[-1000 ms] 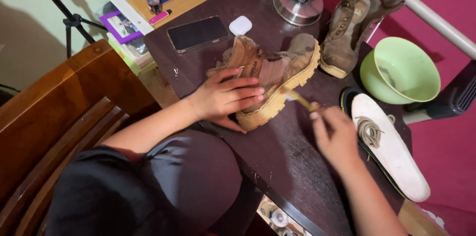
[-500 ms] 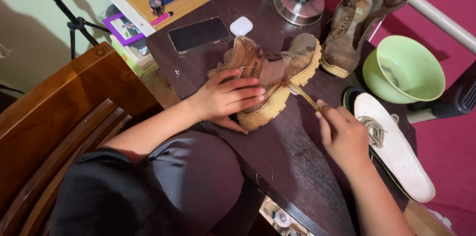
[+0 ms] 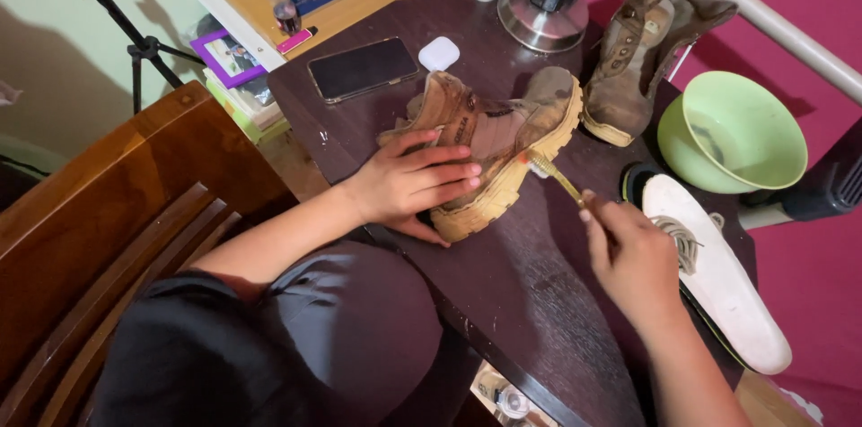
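We press our left hand (image 3: 415,183) flat on the tan boot (image 3: 503,144), lying on its side mid-table (image 3: 503,301), fingers spread, not gripping. Our right hand (image 3: 631,258) is closed around a yellow toothbrush (image 3: 554,175), bristles touching the boot's sole edge near the toe.
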